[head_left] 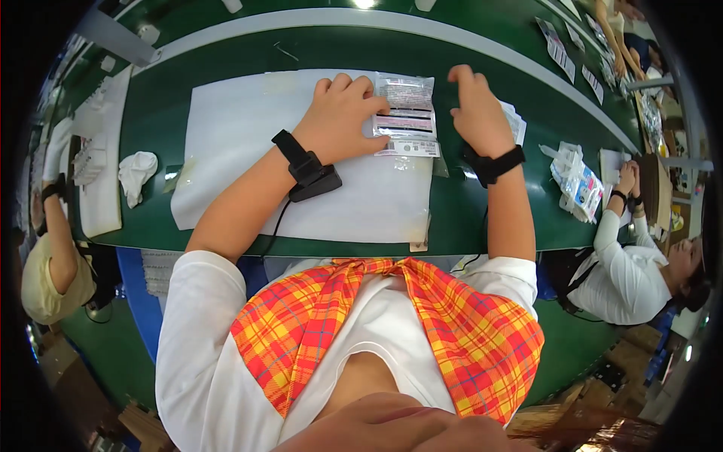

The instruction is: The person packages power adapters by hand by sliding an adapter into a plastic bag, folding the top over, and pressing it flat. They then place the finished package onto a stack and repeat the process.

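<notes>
A flat packet point(407, 124) with a clear, shiny wrapper and dense print lies at the right part of a white sheet point(248, 173). My left hand point(339, 117) rests beside it, fingers apart and bent. Its index fingertip and thumb touch the packet's left edge, seemingly pressing it down rather than gripping it. To the right of the packet, my right hand point(480, 113) hovers near the green table with its index finger bent out and its thumb apart. No object shows in it. A stack of white printed slips point(515, 122) lies partly hidden behind my right wrist.
A heap of blue-and-white plastic packets point(578, 184) lies at the right. At the left are a crumpled white cloth point(138, 175) and a white board point(102, 181). A metal rail point(361, 18) runs along the far side. Other people sit at both sides.
</notes>
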